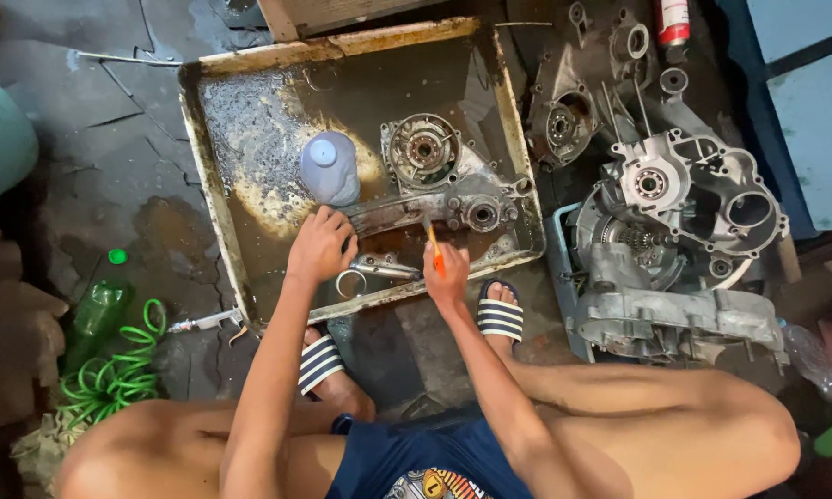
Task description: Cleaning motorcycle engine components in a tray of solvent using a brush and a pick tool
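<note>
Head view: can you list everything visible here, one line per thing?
metal tray: one, rusty, centre floor
engine casing: one, grey, in tray
plastic bottle: one, pale blue, in tray
brush: one, orange handle, in right hand
engine parts: several, grey, right of tray
green bottle: one, left floor
coiled hose: one, green, lower left
sandals: two, striped, on feet
left hand: on casing's end
right hand: gripping brush

There was one metal tray (214, 176), one blue-capped jug (329, 167), one orange-handled brush (434, 248), two striped sandals (500, 315) (319, 362), one green bottle (99, 310), and one green coiled hose (120, 371).
</note>
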